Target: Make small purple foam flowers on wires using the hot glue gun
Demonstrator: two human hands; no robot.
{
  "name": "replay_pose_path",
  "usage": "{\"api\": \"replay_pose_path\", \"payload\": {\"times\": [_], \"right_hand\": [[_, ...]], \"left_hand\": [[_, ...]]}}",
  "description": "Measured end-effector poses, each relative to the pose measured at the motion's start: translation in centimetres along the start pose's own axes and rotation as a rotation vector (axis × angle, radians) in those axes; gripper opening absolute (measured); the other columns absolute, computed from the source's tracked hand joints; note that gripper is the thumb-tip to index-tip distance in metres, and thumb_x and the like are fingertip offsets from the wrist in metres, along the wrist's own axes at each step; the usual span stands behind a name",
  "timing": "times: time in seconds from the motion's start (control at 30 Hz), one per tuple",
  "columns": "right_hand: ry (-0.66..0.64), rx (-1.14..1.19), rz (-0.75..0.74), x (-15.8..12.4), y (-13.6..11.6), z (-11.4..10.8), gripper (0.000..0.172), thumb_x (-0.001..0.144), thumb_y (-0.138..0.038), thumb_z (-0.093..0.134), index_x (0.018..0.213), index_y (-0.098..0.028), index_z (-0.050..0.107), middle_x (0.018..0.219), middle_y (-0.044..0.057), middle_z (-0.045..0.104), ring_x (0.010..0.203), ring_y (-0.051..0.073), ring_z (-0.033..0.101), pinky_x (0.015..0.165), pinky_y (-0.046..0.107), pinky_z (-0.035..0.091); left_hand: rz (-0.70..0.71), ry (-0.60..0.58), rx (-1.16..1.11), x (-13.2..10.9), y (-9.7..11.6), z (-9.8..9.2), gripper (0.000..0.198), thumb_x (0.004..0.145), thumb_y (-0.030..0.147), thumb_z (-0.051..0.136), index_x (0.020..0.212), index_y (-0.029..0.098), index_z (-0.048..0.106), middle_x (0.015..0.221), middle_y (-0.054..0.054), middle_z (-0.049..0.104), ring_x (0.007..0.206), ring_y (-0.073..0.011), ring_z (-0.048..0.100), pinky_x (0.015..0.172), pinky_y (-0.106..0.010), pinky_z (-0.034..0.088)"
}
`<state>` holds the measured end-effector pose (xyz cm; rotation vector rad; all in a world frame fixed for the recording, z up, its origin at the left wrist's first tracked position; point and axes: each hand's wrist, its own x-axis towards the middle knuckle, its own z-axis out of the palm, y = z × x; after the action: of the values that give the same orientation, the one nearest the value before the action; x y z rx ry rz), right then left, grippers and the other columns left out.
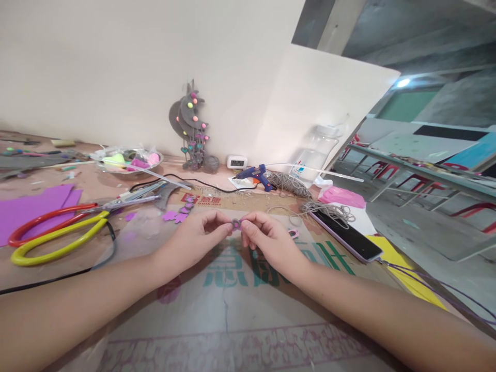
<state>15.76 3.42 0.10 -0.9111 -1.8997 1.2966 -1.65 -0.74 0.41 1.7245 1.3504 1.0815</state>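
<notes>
— Pinching something tiny, are both hands on it?

— Yes. The left hand [197, 235] and the right hand [269, 237] meet fingertip to fingertip over the middle of the bench [89, 183]. Between them sits a small grey-and-purple piece [236, 223]. Each hand is closed down to a thumb-and-forefinger pinch on it, with the other fingers curled loosely beneath.

— Why is it held up rather than laid flat?

— I'd judge it's because the piece is so small. Gripped from both sides just above the cardboard sheet [232, 310], it can be seen edge-on. The forearms lie low along the bench, which would steady so fine a grip.

— And the tools?

— They lie in an arc within reach. The scissors [101, 211], with red and yellow handles, lie to the left, partly over a purple foam sheet [34, 206]. Loose purple cut-outs [175, 216] lie just beyond the left hand. The glue gun [258, 175] stands propped beyond the hands with its nozzle over a scrap of paper [242, 183], probably so drips land there. A heap of twine [327, 209] trails onto a phone [349, 238] lying flat at the right.

— What is the grey thing at the wall?

— A crescent ornament [189, 121] with coloured pompoms, leaning there out of the way. A bowl [110, 168] of bright bits sits to its left.
</notes>
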Motion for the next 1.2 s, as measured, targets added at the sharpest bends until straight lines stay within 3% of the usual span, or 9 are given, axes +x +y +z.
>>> {"api": "replay_pose_path", "payload": {"times": [0.23, 0.57, 0.77, 1.2], "right_hand": [[0.010, 0.044, 0.000, 0.13, 0.42, 0.02, 0.025, 0.084, -0.043, 0.052, 0.078, -0.019, 0.050, 0.055, -0.006, 0.046, 0.049, 0.008, 0.040, 0.049, 0.022, 0.031], [-0.012, 0.058, 0.037, 0.15, 0.18, 0.04, 0.024, 0.084, -0.042, 0.052, 0.084, -0.018, 0.053, 0.051, -0.008, 0.041, 0.043, 0.006, 0.032, 0.041, 0.020, 0.024], [0.044, -0.044, -0.003, 0.11, 0.06, 0.26, 0.019, 0.085, -0.036, 0.051, 0.080, -0.018, 0.052, 0.052, -0.007, 0.042, 0.045, 0.006, 0.034, 0.044, 0.021, 0.027], [-0.002, -0.137, -0.053, -0.10, 0.05, 0.46, 0.018, 0.086, -0.034, 0.049, 0.079, -0.018, 0.054, 0.056, -0.006, 0.044, 0.051, 0.008, 0.039, 0.050, 0.021, 0.033]], "left_hand": [[0.012, 0.059, 0.033, -0.13, 0.31, 0.09, 0.018, 0.082, 0.029, 0.049, 0.074, 0.018, 0.060, 0.068, 0.001, 0.061, 0.064, -0.0131, 0.055, 0.061, -0.024, 0.043], [0.018, -0.041, -0.012, -0.17, -0.17, 0.07, 0.020, 0.083, 0.031, 0.050, 0.082, 0.017, 0.063, 0.080, -0.001, 0.065, 0.071, -0.0137, 0.057, 0.064, -0.024, 0.043], [-0.003, -0.044, -0.112, -0.15, 0.22, 0.12, 0.020, 0.083, 0.027, 0.050, 0.093, 0.016, 0.063, 0.088, -0.003, 0.066, 0.080, -0.0150, 0.059, 0.069, -0.024, 0.044], [0.038, -0.005, 0.040, -0.12, -0.04, 0.01, 0.019, 0.084, 0.026, 0.045, 0.072, 0.017, 0.055, 0.067, 0.003, 0.056, 0.066, -0.0113, 0.051, 0.061, -0.021, 0.038]]}}
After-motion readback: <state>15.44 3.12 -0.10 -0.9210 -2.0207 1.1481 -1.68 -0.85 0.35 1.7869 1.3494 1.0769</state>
